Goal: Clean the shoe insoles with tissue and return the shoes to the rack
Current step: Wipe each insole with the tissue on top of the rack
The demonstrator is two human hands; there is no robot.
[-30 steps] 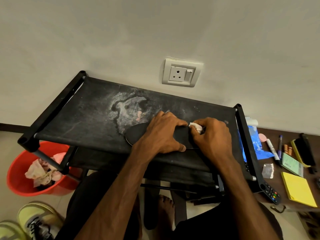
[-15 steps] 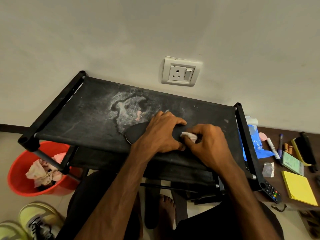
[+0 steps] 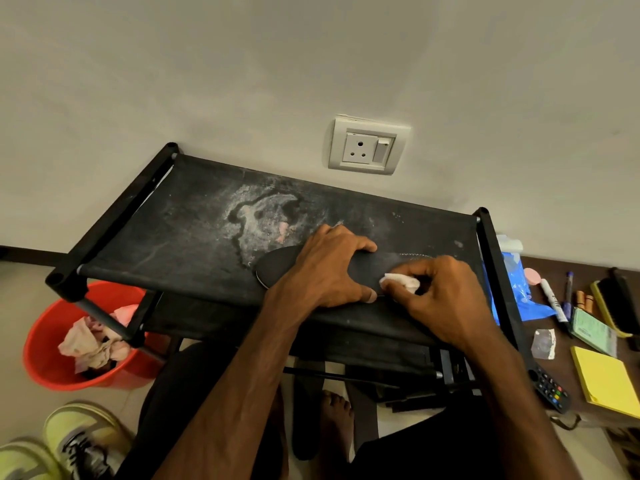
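Black on black: the insole (image 3: pixel 277 268) lies flat on the dusty fabric top of the shoe rack (image 3: pixel 166 237), towards its near right part, hard to tell from the cloth.

Standing here, my worry is the tissue (image 3: pixel 400 282). It is a small crumpled wad, and hard rubbing could shred it or work it out of the pinch. The rack top is chalky with pale residue, so a stroke running past the insole's edge might drag that grime back on. The insole also sits close to the front rail, and a slack hold could let it slide off.

The left hand (image 3: pixel 332 268) clamps across the insole's middle, fingers curled over the far edge, thumb at the near one. The right hand (image 3: pixel 440 299), just beside it with knuckles up and wrist bent inward, pinches the tissue against the insole.
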